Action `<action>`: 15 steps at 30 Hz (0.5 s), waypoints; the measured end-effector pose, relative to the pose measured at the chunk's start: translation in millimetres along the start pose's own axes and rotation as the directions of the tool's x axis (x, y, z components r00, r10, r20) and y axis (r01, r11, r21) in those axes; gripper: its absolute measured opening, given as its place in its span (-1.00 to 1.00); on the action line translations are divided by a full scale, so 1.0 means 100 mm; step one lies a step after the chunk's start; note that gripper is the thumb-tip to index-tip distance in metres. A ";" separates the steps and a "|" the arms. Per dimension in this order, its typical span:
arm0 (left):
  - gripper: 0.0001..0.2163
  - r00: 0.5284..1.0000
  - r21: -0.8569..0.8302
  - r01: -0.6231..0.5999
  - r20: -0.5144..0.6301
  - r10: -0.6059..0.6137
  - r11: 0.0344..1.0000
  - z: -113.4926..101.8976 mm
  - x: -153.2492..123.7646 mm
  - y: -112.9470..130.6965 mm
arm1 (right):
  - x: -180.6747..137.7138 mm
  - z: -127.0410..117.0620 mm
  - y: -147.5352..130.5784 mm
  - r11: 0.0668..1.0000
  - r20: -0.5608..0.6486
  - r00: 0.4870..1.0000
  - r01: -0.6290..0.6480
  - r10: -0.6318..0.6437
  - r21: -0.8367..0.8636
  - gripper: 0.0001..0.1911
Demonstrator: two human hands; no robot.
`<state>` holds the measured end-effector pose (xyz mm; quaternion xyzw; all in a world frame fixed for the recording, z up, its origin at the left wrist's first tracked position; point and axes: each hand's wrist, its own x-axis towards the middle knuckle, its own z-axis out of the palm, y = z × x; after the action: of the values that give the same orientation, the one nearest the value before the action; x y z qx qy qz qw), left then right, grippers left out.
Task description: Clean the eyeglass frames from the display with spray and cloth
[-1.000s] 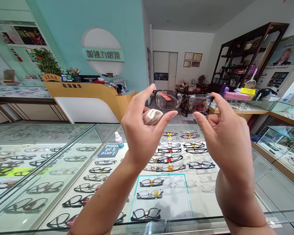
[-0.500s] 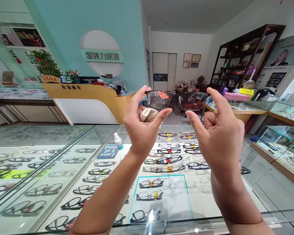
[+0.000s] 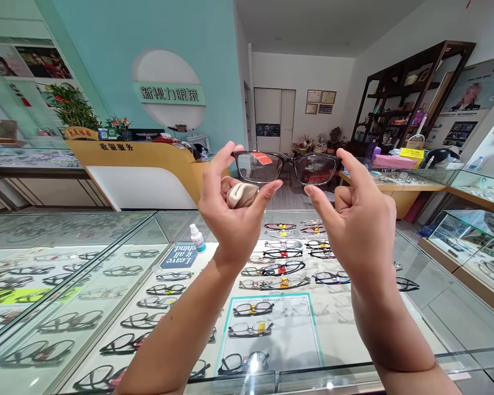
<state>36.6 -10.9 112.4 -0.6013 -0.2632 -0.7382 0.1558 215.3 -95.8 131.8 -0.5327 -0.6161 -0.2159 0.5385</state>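
I hold a pair of dark-framed glasses (image 3: 285, 166) up at eye level, lenses facing away, with a red tag on the left lens. My left hand (image 3: 232, 216) pinches the left end of the frame between forefinger and thumb, and a beige cloth (image 3: 241, 195) is tucked in its other fingers. My right hand (image 3: 359, 219) pinches the right end of the frame the same way. Both hands hover above a glass display counter (image 3: 431, 307).
Under the counter glass lie several rows of glasses (image 3: 285, 267). A small white spray bottle (image 3: 197, 238) and a blue sign (image 3: 182, 254) rest on the glass at left. A yellow reception desk (image 3: 148, 164) stands behind, with dark shelves (image 3: 411, 93) at right.
Both hands and the glasses have drifted a little to the left and slightly up in view. The grip on the frame is unchanged.
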 end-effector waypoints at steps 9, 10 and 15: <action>-0.32 0.998 0.100 -0.040 -0.033 0.044 0.994 -0.01 0.01 -0.03 | 0.06 0.05 0.02 0.989 0.083 0.992 -0.100 0.091 0.105 -0.29; -0.32 0.999 0.088 -0.026 -0.031 0.028 0.996 -0.01 0.01 -0.02 | 0.07 0.05 0.03 0.985 0.106 0.989 -0.112 0.099 0.128 -0.28; -0.31 0.997 -0.016 0.074 -0.004 -0.074 0.997 -0.03 0.00 0.01 | 0.13 0.07 0.12 0.953 0.233 0.964 -0.186 0.130 0.240 -0.30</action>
<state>34.9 -13.0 111.9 -0.5905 -0.2789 -0.7470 0.1242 224.8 -80.3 137.0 -0.5255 -0.6486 -0.0305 0.5497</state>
